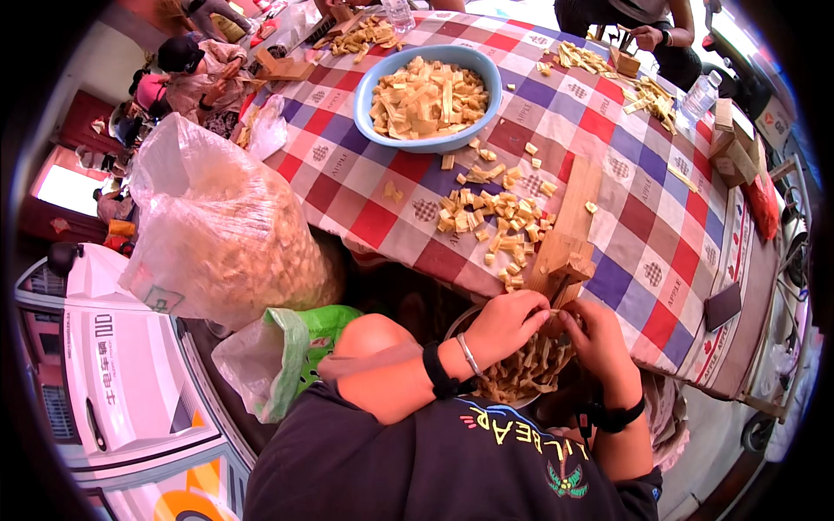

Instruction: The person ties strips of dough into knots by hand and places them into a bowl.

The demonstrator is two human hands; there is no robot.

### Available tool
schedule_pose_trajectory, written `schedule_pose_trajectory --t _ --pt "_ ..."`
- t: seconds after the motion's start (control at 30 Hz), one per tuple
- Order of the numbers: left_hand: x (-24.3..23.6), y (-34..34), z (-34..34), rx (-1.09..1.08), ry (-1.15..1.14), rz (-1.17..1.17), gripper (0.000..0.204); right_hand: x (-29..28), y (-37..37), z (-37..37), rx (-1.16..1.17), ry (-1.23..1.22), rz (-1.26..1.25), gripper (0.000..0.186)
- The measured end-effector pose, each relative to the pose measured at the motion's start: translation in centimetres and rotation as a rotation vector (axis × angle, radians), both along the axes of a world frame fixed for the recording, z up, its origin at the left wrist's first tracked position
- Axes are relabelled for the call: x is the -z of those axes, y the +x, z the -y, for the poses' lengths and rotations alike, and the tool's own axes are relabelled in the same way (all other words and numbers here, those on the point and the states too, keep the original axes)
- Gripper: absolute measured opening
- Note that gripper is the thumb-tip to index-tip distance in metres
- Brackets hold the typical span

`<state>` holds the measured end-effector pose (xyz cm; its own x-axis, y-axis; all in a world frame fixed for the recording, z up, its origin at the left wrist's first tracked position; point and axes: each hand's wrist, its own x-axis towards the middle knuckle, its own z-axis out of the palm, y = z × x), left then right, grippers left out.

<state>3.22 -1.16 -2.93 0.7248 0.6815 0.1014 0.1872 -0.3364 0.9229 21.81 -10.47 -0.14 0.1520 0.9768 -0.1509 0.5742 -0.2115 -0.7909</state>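
My left hand [506, 328] and my right hand [599, 339] meet at the table's near edge, fingertips pinched together around a small tan strip [554, 323], mostly hidden by the fingers. Beneath them, a bowl [456, 319] in my lap holds many twisted brown strips [524, 372]. Just beyond my fingers lies a long wooden board [575, 208] with a wooden block [575, 265] fixed at its near end; a dark blade-like part shows beside the block. Left of the board, short pale-yellow cut pieces [495, 213] are scattered on the checked tablecloth [647, 226].
A blue basin [363, 117] heaped with pale pieces stands farther back. To the left are a big clear plastic sack [230, 226] and a green-white bag [287, 352]. A dark phone-like slab [723, 306] lies at right, near a plastic bottle [698, 97]. Other people work around the far side.
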Motion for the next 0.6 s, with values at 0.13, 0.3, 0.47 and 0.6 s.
schedule_pose_trajectory --t 0.13,0.3,0.47,0.6 --pt "0.8 0.4 -0.5 -0.009 0.089 -0.016 0.015 1.5 0.5 -0.4 -0.016 0.048 0.060 0.014" --pt "0.2 0.4 -0.6 -0.043 0.074 -0.075 0.015 2.0 0.3 -0.8 -0.007 0.071 0.006 0.016" --pt "-0.1 0.6 -0.7 -0.014 0.066 -0.150 0.014 1.6 0.1 -1.0 -0.009 0.068 0.018 0.017" --pt "1.4 0.9 -1.0 -0.029 0.289 -0.175 0.012 2.9 -0.4 -1.2 -0.019 0.003 0.114 0.018"
